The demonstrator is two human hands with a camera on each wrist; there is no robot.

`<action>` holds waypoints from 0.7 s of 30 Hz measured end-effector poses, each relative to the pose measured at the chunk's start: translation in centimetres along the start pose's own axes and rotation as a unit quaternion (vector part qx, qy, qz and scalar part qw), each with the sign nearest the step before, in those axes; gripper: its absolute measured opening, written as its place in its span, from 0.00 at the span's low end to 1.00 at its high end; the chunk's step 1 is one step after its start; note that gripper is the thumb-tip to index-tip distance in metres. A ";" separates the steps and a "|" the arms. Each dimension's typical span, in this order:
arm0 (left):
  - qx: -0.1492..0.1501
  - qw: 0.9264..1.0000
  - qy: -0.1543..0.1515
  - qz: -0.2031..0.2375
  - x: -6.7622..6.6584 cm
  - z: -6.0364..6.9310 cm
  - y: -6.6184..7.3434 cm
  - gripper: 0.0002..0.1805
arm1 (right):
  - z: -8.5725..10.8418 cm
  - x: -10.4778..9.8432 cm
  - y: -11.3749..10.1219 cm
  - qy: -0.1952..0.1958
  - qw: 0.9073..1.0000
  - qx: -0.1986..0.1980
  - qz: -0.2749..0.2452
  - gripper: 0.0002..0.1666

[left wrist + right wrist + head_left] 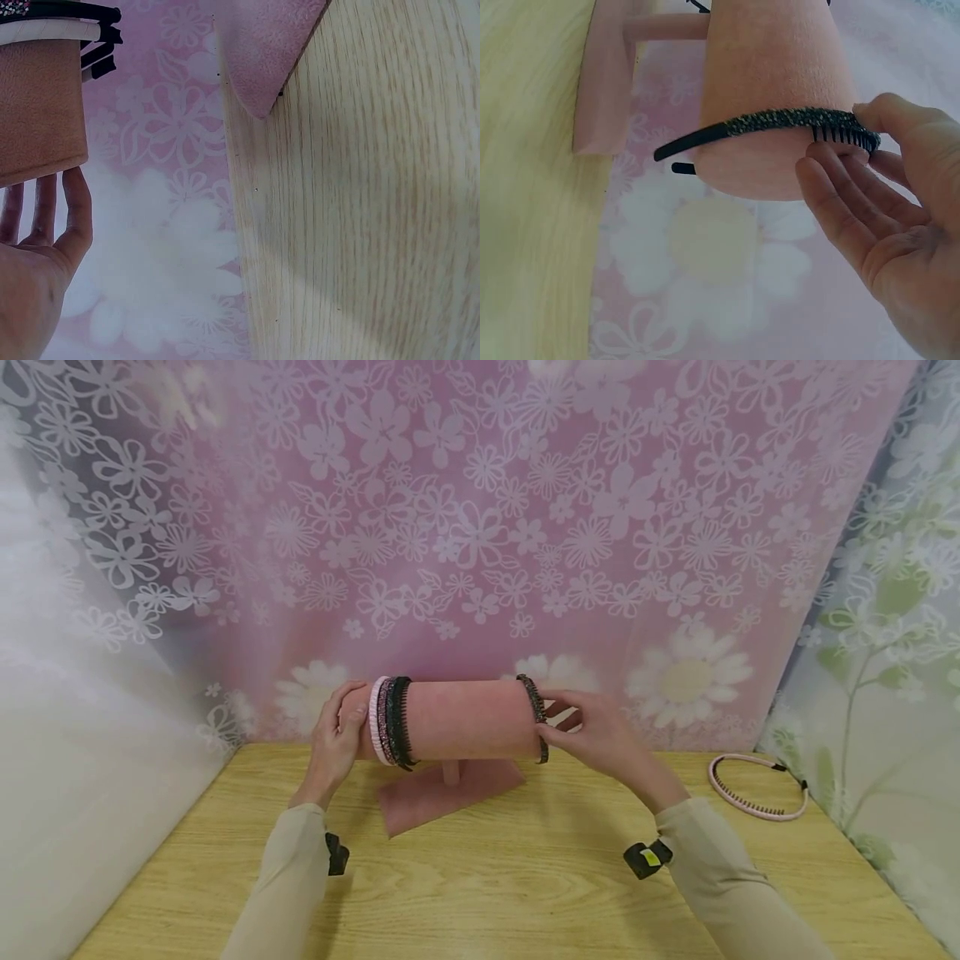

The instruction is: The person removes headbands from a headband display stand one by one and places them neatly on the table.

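Observation:
A pink plush headband stand (472,720) has a horizontal roll on a short post above a flat base (450,793). My left hand (336,737) grips the roll's left end; its fingertips lie against the edge in the left wrist view. Beside it, a white-pink headband (378,722), a glittery one (387,720) and a black toothed one (401,723) sit round the roll. At the right end, my right hand (592,731) pinches a dark beaded headband (795,118) between thumb and fingers. That band lies across the roll, its black tips at the lower side.
Another pink headband (757,814) with comb teeth lies on the wooden table (480,893) at the far right. A pink flowered curtain (480,527) hangs behind the stand, and pale curtains flank both sides.

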State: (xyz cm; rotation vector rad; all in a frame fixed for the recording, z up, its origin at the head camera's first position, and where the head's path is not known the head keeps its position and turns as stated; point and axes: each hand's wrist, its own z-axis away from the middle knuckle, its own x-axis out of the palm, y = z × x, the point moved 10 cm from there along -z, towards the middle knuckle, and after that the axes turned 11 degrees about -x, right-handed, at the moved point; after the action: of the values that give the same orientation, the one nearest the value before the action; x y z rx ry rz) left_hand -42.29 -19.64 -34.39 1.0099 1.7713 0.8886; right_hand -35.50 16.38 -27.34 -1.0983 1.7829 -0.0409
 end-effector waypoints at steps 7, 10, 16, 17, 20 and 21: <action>-0.009 1.000 -0.006 -0.004 0.1 0.0 -0.2 0.26 | 1.0 0.1 0.5 0.033 0.999 0.015 -0.026 0.29; -0.011 1.000 -0.007 -0.007 0.1 -0.1 -0.2 0.27 | 1.4 0.2 0.9 0.041 0.998 0.033 -0.046 0.29; -0.010 1.000 -0.004 -0.006 0.1 0.1 -0.1 0.26 | 1.9 0.5 2.1 0.066 0.990 0.071 -0.106 0.29; -0.009 1.000 -0.003 -0.005 0.1 0.1 -0.1 0.26 | 2.0 0.5 2.2 0.070 0.988 0.072 -0.116 0.29; -0.008 1.000 -0.004 -0.003 0.1 0.0 -0.1 0.26 | 2.1 0.4 2.4 0.078 0.985 0.075 -0.136 0.28; -0.007 1.000 -0.004 -0.003 0.1 0.0 -0.1 0.26 | 2.1 0.4 2.5 0.079 0.984 0.076 -0.141 0.28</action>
State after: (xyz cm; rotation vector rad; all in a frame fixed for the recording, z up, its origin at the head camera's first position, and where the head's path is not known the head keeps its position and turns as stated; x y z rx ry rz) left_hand -42.37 -19.64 -34.52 0.9976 1.7577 0.8922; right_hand -35.57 18.45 -29.83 -1.2558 1.7182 -0.4393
